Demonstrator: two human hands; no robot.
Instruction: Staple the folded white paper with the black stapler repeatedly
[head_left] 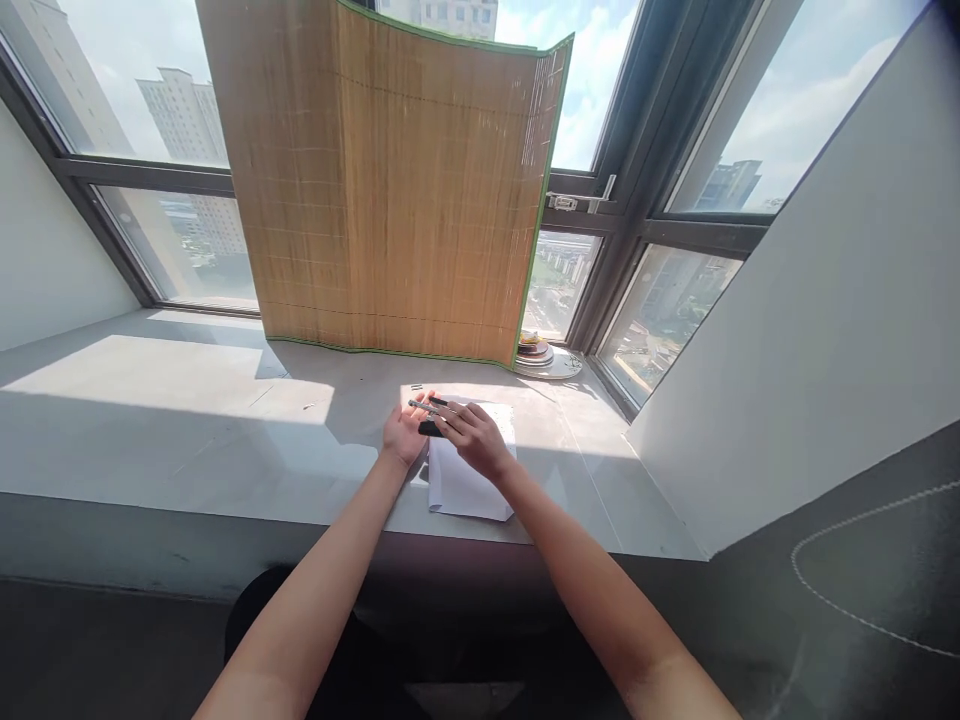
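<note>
My left hand (405,434) is palm up above the sill, beside the left edge of a white paper stack (469,485). Over the paper's upper part is my right hand (471,436), its fingers closed on a thin pen-like tool (424,406) that points left over my left palm. A short dark item (430,429) lies between the two hands; which hand bears it is unclear. Another small dark tip (439,401) shows by my right fingertips. What my left fingers hold, if anything, is too small to tell.
A bamboo mat (405,200) with green edging stands upright against the window behind the hands. Stacked round items (534,352) sit at its lower right corner. The pale sill (187,440) ends at a front edge below my forearms. A slanted white wall (810,300) rises at right.
</note>
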